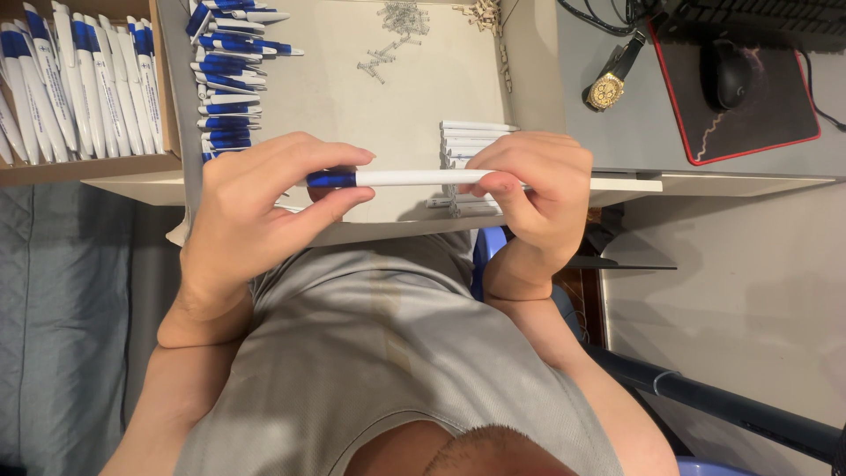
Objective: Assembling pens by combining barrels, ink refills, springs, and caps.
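I see a white pen with a blue end (388,177) held level over the front edge of the tray (352,97), both hands on it. My left hand (256,207) pinches the blue end between thumb and fingers; my right hand (538,189) wraps closed around the white barrel's other end. Judging progress: a box of finished blue-and-white pens (79,79) sits far left, a smaller pile of blue-and-white pens (227,79) lies on the tray, white barrels (471,137) wait behind my right hand, small springs (392,35) lie farther back. So some done, several barrels left. Wristwatch (608,84) and mouse (727,70) off right.
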